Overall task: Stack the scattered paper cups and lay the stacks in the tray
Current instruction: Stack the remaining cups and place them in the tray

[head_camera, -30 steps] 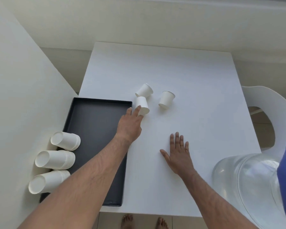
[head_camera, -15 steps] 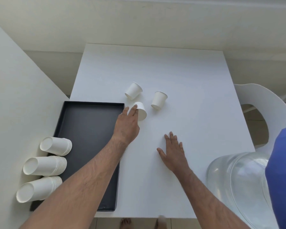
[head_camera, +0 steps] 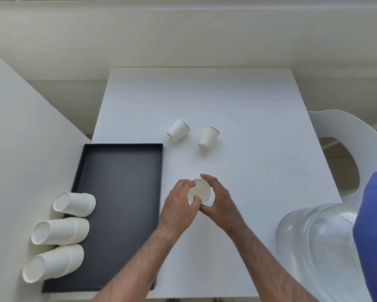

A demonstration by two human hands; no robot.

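paper cup (head_camera: 199, 190) sits base-up on the counter (head_camera: 248, 110) just right of the tray (head_camera: 122, 171), left hand (head_camera: 178, 205) and right hand (head_camera: 220, 199) both curled round it; two loose cups (head_camera: 208, 137) lie beyond.

A white table (head_camera: 237, 101) fills the frame's centre. A white chair (head_camera: 344, 136) stands at right. A clear water jug (head_camera: 314, 247) sits lower right.

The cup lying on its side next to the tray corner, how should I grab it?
Pinch that cup across its round side wall, coming from above. It lies tipped over, rim up-right, bottom toward the tray, so the wall is free to grip.
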